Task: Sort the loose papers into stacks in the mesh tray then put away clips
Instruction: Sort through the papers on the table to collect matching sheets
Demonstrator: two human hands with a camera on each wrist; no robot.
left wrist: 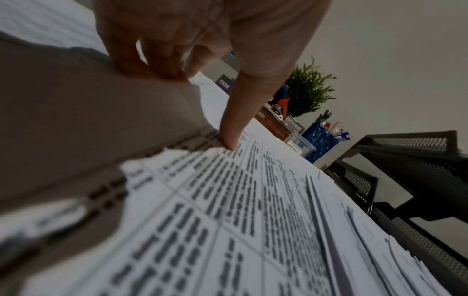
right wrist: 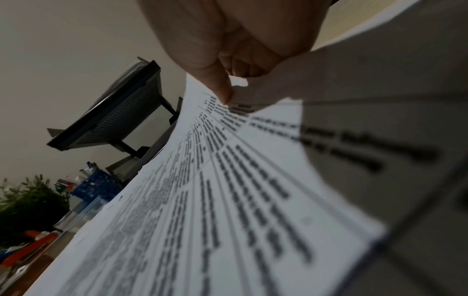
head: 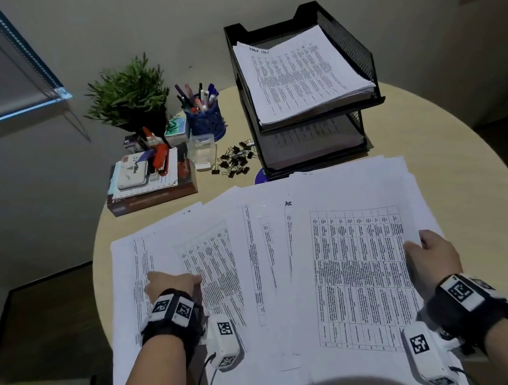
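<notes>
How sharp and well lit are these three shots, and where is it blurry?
Head view: dim room, dark curved corners, yet the loose papers and the mesh tray read clearly. Left wrist view: near print smeared, a shadowed sheet lifted by the left hand. Right wrist view: foreground text blurred, right hand soft, tray sharper.

Loose white papers [head: 267,257] printed with tables lie fanned and overlapping across the counter's six o'clock half. At one o'clock stands the black two-tier mesh tray [head: 344,40], a paper stack on each tier. Black binder clips [head: 236,159] lie heaped just beside its nine o'clock side.
</notes>
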